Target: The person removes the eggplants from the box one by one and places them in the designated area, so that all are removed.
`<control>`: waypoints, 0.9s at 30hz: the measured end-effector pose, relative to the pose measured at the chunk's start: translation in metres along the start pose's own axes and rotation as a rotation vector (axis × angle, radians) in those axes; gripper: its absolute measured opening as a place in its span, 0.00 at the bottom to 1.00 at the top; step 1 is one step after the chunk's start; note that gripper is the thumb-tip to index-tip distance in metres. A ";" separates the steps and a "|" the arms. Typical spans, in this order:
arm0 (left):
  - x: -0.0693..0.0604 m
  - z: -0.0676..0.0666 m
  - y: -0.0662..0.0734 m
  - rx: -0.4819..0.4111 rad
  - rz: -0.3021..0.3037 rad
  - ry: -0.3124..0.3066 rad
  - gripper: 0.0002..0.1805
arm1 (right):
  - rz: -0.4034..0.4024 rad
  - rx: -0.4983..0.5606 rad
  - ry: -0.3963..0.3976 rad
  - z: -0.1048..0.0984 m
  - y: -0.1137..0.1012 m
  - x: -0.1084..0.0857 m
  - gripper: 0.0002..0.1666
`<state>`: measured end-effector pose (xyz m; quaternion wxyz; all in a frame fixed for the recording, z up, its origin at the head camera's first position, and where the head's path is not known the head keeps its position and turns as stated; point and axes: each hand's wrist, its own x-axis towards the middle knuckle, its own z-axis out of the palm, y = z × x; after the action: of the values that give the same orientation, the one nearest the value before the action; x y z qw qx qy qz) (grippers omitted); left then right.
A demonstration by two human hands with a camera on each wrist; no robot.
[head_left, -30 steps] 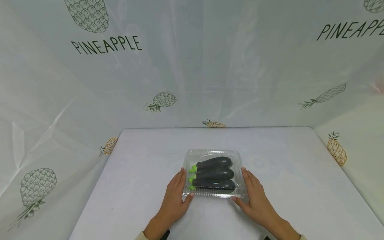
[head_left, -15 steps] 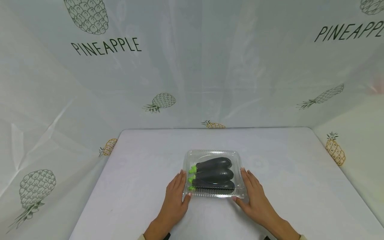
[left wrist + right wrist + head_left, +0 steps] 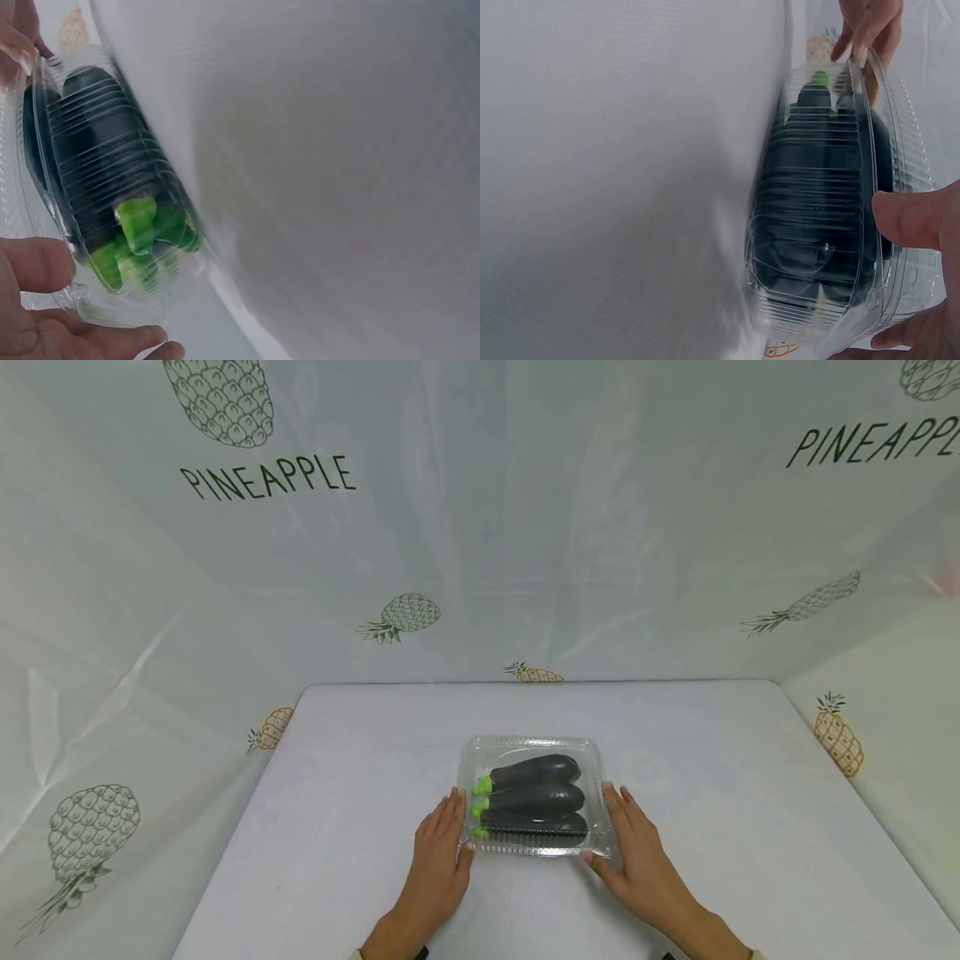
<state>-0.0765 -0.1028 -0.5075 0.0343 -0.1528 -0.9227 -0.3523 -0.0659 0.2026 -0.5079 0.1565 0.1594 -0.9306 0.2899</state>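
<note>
A clear plastic clamshell box (image 3: 528,742) rests on the white table with three dark eggplants (image 3: 534,798) inside, their green stem ends toward the left. Along the box's left side lie the straight fingers of my left hand (image 3: 435,864), its thumb at the front left corner. My right hand (image 3: 643,864) touches the right side in the same way, thumb at the front edge. In the left wrist view the green stems (image 3: 137,225) show through the ribbed wall near my thumb. The right wrist view shows my right thumb (image 3: 911,217) against the box's rim.
The white tabletop (image 3: 360,735) has rounded far corners and surrounds the box. A pale sheet printed with pineapples (image 3: 410,612) hangs behind the table and along both sides.
My left thumb has drawn back slightly to the left from the box's front corner. The box and my right hand look nearly unchanged; the view has shifted a little.
</note>
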 end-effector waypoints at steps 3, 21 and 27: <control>0.000 0.000 0.001 0.005 -0.008 0.001 0.36 | -0.011 -0.004 0.011 0.000 0.001 0.000 0.60; 0.002 -0.001 0.002 0.131 -0.003 0.027 0.31 | -0.045 -0.024 0.054 0.003 0.002 -0.001 0.57; 0.003 -0.001 0.002 0.096 0.015 0.037 0.31 | -0.032 -0.009 0.058 0.005 0.000 -0.004 0.54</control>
<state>-0.0788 -0.1018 -0.5050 0.0612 -0.1515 -0.9366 -0.3101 -0.0631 0.1999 -0.5134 0.1887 0.1650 -0.9244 0.2876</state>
